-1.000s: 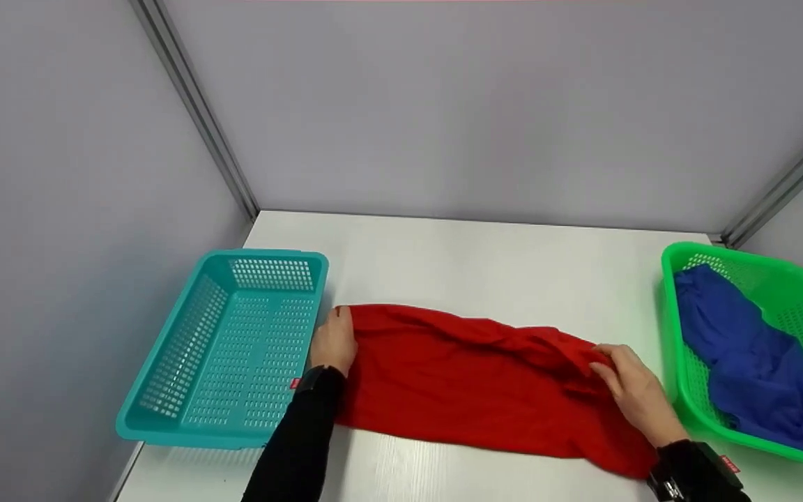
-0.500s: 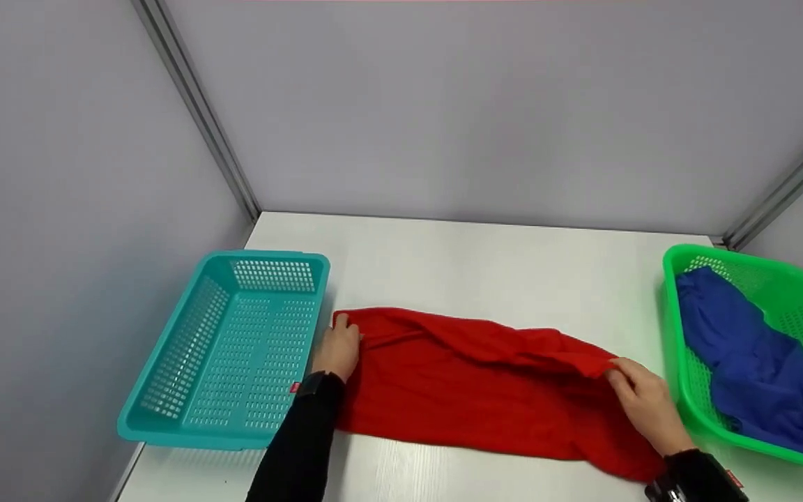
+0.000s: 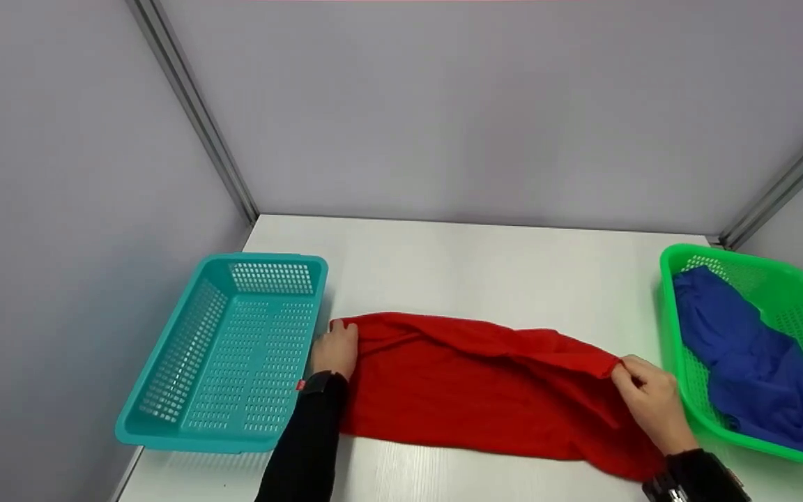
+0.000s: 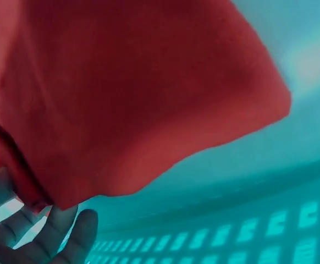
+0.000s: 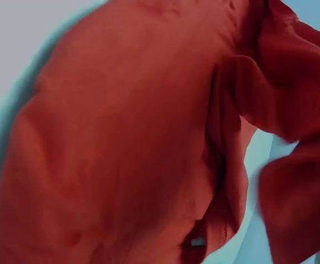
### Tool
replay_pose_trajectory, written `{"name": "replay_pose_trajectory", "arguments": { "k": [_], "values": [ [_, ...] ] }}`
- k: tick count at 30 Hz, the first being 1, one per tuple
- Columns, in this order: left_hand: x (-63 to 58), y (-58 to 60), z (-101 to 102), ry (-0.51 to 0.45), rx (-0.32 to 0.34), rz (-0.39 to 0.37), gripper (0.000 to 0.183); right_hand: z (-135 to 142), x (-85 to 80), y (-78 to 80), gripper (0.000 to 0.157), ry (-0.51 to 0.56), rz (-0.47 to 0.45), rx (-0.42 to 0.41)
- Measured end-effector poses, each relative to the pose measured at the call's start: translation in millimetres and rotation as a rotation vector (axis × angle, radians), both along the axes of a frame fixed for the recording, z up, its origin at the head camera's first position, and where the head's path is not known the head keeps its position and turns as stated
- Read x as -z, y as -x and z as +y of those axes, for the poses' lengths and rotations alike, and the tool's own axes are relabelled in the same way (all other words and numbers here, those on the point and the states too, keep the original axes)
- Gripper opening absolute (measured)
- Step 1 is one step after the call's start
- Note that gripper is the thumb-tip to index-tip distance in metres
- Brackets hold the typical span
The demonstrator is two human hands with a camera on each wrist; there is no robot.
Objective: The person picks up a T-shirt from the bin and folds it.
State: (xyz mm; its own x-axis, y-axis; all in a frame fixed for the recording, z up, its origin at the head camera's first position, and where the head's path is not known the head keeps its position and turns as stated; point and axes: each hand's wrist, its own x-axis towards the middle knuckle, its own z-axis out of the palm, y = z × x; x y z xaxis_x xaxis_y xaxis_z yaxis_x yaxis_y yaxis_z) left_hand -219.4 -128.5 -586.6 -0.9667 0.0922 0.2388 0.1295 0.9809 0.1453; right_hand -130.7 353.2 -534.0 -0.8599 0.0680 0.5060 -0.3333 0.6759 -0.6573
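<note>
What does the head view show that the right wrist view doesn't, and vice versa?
Only head: the teal basket, the green basket with the blue cloth inside, and the left hand on the red cloth. Only right wrist: a small pale patch among the cloth's folds, too unclear to name. Both: the red cloth and the white table. The right hand is plain in head, uncertain in wrist.

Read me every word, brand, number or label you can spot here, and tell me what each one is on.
No text can be read in any view.
Small red rectangular tag at the black left wristband: too small to read.
Small pale patch among the red cloth's folds: too blurred to tell whether it bears print.
</note>
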Motion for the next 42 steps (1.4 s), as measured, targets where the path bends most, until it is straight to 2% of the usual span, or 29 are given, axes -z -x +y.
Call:
{"name": "replay_pose_trajectory", "arguments": {
  "k": [5,8,10,13,15,18,21,24,27,33,37,42],
  "values": [
    [-0.8,4.9,-1,-0.008,0.016,-0.058,0.009,-1,-4.7,0.0,0.019,-0.047,0.078,0.083],
    [-2.3,6.2,-1,-0.016,0.028,-0.133,0.022,-3,-7.9,1.7,0.011,-0.050,0.111,0.144],
    [-2.7,6.8,0,-0.019,0.038,-0.139,0.025,-3,-8.2,3.0,0.010,-0.057,0.129,0.168],
    [-2.4,6.9,2,0.027,0.047,-0.085,0.009,-2,-5.5,4.9,0.010,-0.087,0.149,0.158],
    [-1.4,6.6,3,0.062,0.039,-0.022,0.011,0,-2.1,5.2,0.011,-0.124,0.140,0.128],
    [-2.3,6.7,4,0.088,0.015,0.068,0.019,5,2.3,3.7,0.013,-0.215,0.078,0.070],
    [-11.4,9.8,8,0.060,-0.015,0.094,0.017,13,2.1,3.3,0.015,-0.308,-0.008,0.018],
    [-30.0,16.3,13,-0.033,-0.053,0.049,0.011,18,-5.3,9.8,0.016,-0.370,-0.057,-0.015],
    [-53.2,24.7,16,-0.168,-0.102,0.014,0.007,20,-22.0,22.9,0.017,-0.375,-0.036,0.006],
    [-91.8,40.3,13,-0.466,-0.179,0.058,0.011,18,-71.0,61.6,0.013,-0.318,0.047,0.082],
    [-108.0,48.0,6,-0.679,-0.233,0.049,0.014,12,-98.5,89.5,0.015,-0.268,0.055,0.122],
    [-120.4,53.6,-1,-0.845,-0.287,0.017,0.017,6,-123.1,114.7,0.018,-0.243,0.094,0.186]
  ]
}}
